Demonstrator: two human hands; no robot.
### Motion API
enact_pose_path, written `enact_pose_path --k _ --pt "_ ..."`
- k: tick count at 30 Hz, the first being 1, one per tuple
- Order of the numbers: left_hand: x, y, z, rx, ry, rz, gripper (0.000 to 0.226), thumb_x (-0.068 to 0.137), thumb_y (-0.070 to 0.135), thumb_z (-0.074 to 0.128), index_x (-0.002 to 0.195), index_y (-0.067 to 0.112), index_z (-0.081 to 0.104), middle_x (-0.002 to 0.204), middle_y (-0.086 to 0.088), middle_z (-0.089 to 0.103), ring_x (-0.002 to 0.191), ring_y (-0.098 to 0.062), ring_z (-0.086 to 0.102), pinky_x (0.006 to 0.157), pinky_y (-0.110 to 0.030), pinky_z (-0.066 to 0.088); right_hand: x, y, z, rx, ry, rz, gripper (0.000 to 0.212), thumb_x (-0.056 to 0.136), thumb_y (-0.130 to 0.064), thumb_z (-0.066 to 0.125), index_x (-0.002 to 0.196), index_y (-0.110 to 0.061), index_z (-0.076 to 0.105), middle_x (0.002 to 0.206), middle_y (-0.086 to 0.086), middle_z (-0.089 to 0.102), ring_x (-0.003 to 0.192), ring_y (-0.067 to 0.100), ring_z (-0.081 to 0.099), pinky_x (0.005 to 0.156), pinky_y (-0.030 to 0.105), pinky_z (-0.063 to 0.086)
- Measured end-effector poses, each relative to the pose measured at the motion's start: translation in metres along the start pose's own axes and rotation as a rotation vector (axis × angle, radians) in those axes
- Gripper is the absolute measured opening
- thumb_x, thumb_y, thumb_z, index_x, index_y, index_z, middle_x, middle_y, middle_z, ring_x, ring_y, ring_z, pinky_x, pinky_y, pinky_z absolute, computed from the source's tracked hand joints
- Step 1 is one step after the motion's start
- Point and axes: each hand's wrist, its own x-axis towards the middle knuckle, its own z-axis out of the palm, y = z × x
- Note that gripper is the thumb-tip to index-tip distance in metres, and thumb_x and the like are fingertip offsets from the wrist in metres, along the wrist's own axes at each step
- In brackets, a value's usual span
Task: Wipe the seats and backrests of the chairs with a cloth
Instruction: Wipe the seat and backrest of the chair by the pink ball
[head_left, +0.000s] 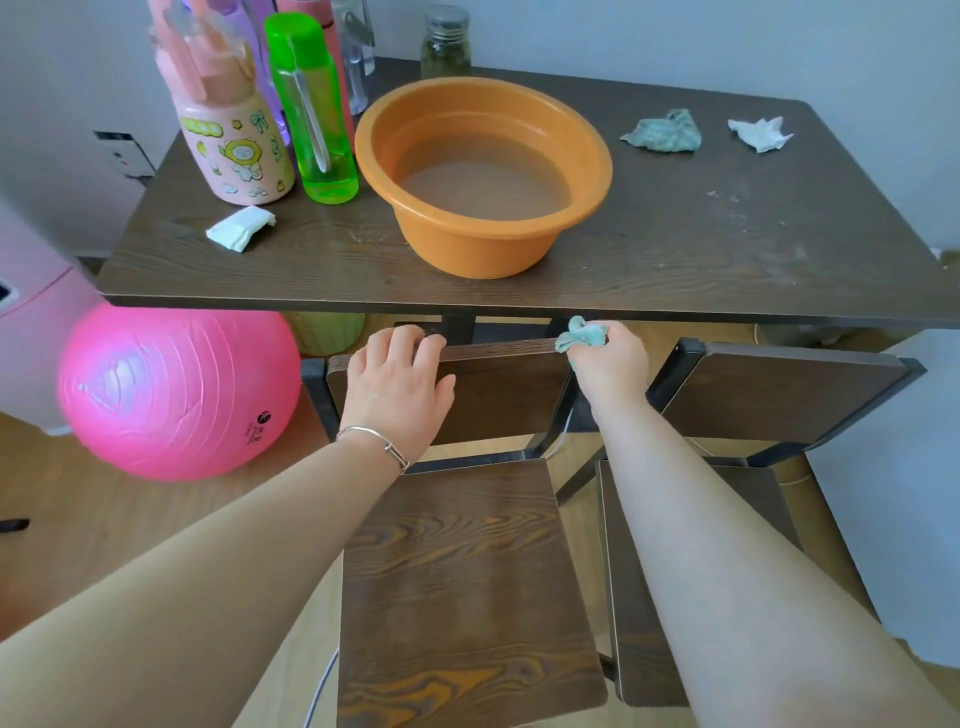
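Two dark wooden chairs with black metal frames stand tucked at the table. The nearer chair has its backrest (498, 384) below the table edge and its seat (457, 582) under my arms. My left hand (397, 387) grips the backrest's top left edge. My right hand (608, 366) is closed on a small green cloth (579, 335), pressed on the backrest's top right corner. The second chair (779, 395) stands to the right, with my right forearm covering part of its seat.
On the dark table (675, 249) stand an orange basin (483, 171) with water, a green bottle (314, 109), a pink bottle (228, 135), another green cloth (665, 132), and crumpled tissues (761, 132). A pink exercise ball (176, 389) sits on the floor at left.
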Motion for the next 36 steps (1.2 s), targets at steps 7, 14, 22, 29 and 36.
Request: enact_pose_path --k 7,14,22,29,36 --pt "-0.030 -0.059 0.001 -0.010 0.036 -0.106 0.040 0.094 0.039 0.049 0.129 0.020 0.050 0.129 -0.006 0.048 0.121 -0.030 0.039 0.099 -0.049 0.039 -0.033 -0.021 0.025 -0.040 0.029 -0.040 0.027 0.091 -0.023 0.067 0.118 -0.018 0.062 0.110 -0.001 0.065 0.092 0.009 0.057 0.075 0.022 0.052" --pt "-0.056 -0.113 -0.002 -0.048 0.086 -0.212 0.036 0.093 0.033 0.052 0.125 0.018 0.052 0.130 -0.008 0.047 0.122 -0.033 0.038 0.097 -0.051 0.038 -0.107 -0.066 0.109 -0.020 -0.100 -0.253 0.027 0.089 -0.025 0.069 0.115 -0.019 0.067 0.109 -0.003 0.068 0.091 0.005 0.059 0.068 0.009 0.043" --pt "-0.089 -0.160 0.003 -0.059 0.095 -0.265 0.034 0.091 0.032 0.055 0.121 0.018 0.055 0.127 -0.008 0.048 0.118 -0.034 0.040 0.095 -0.052 0.038 -0.144 -0.079 0.143 -0.002 -0.072 -0.328 0.026 0.089 -0.023 0.071 0.114 -0.020 0.068 0.110 -0.003 0.070 0.096 0.008 0.063 0.073 0.016 0.052" --pt "-0.100 -0.171 0.008 -0.090 0.142 -0.250 0.032 0.090 0.031 0.057 0.119 0.017 0.056 0.127 -0.007 0.049 0.118 -0.034 0.041 0.094 -0.052 0.038 -0.172 -0.076 0.156 0.157 -0.149 -0.271 0.021 0.089 -0.021 0.070 0.110 -0.018 0.068 0.097 -0.010 0.063 0.082 0.005 0.061 0.074 0.025 0.058" --pt "-0.102 -0.180 0.006 -0.095 0.175 -0.223 0.033 0.090 0.032 0.056 0.120 0.018 0.055 0.128 -0.006 0.048 0.122 -0.033 0.039 0.097 -0.051 0.037 -0.189 -0.069 0.163 0.264 -0.052 -0.317 0.022 0.093 -0.036 0.063 0.105 -0.018 0.068 0.093 -0.012 0.062 0.085 0.004 0.061 0.073 0.016 0.050"
